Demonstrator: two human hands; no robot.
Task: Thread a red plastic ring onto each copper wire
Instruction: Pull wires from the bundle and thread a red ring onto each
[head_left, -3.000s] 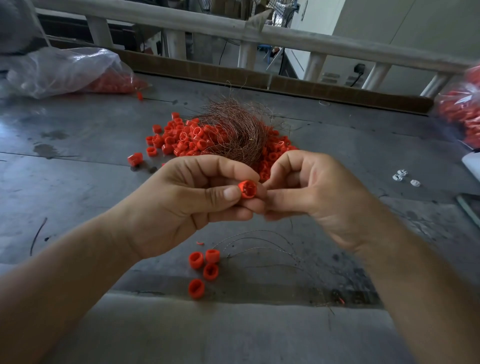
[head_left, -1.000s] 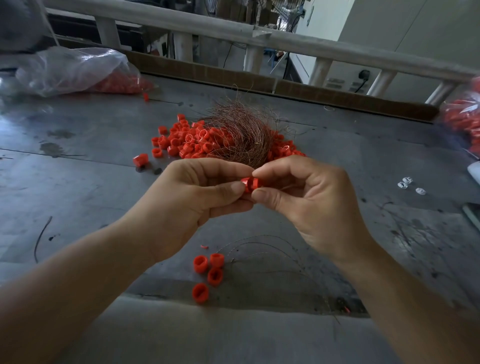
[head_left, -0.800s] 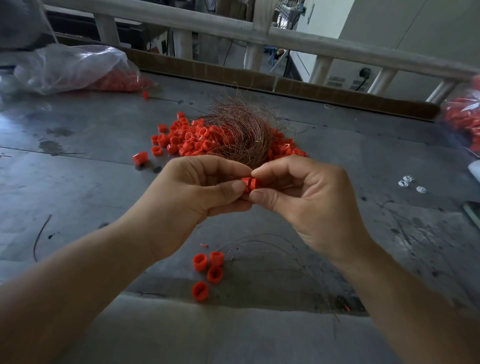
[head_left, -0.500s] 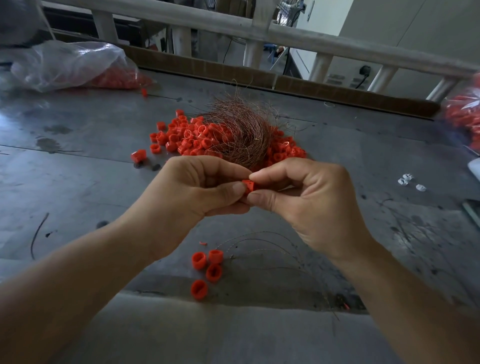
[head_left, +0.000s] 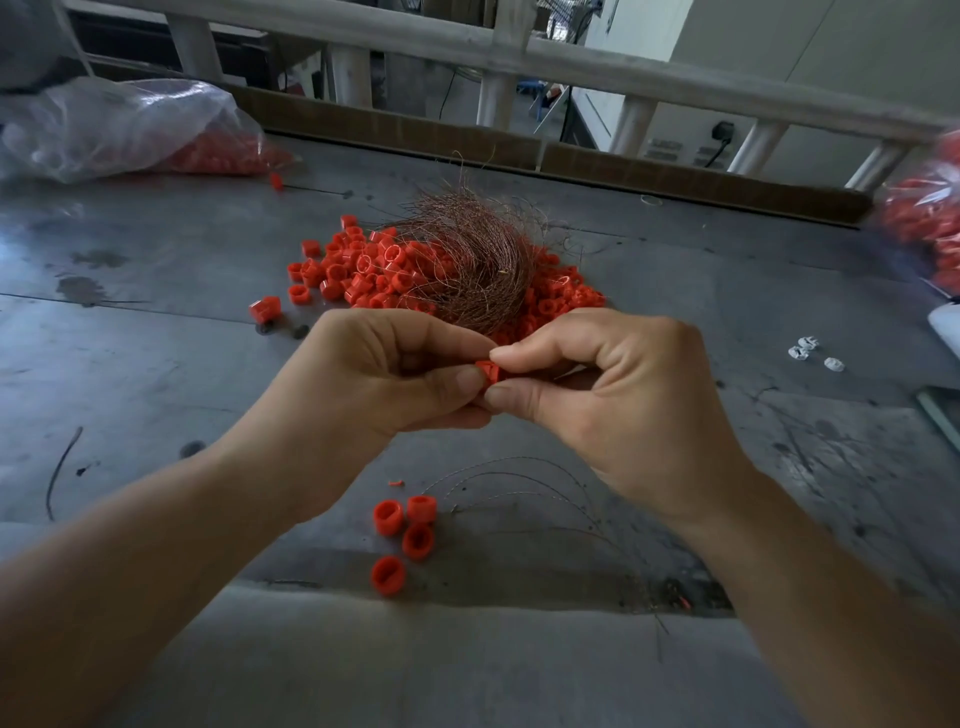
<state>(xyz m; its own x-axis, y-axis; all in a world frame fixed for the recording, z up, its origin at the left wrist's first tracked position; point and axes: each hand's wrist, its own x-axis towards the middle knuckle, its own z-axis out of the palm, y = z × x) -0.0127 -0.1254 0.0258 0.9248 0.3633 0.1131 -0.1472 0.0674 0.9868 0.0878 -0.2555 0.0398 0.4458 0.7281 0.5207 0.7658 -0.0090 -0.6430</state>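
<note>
A little while ago the small red plastic ring (head_left: 487, 371) showed its round hole to the camera. Now it is turned on its side and tucked in between the fingertips, so only a small red bit shows. The left hand (head_left: 374, 387) pinches it with the thumb and curled fingers. The right hand (head_left: 615, 410) pinches it from the other side, with a finger on top and the thumb below. Both hands are held up together above the grey metal table (head_left: 156, 364), just in front of the tangled bundle of thin brown copper wires (head_left: 470, 260). I think this means the wire is going into the ring right now, so this ring is not finished yet.

The wire in the hands is too thin to see, so I cannot tell if it is through the hole. The big heap of loose red plastic rings (head_left: 358, 275) is partly hidden under the bundle. Four red rings (head_left: 405, 530) lie near the table's front edge, beside some thin curved wires (head_left: 519, 480). A clear plastic bag of red rings (head_left: 930, 223) on the right is blurry and cut off.
</note>
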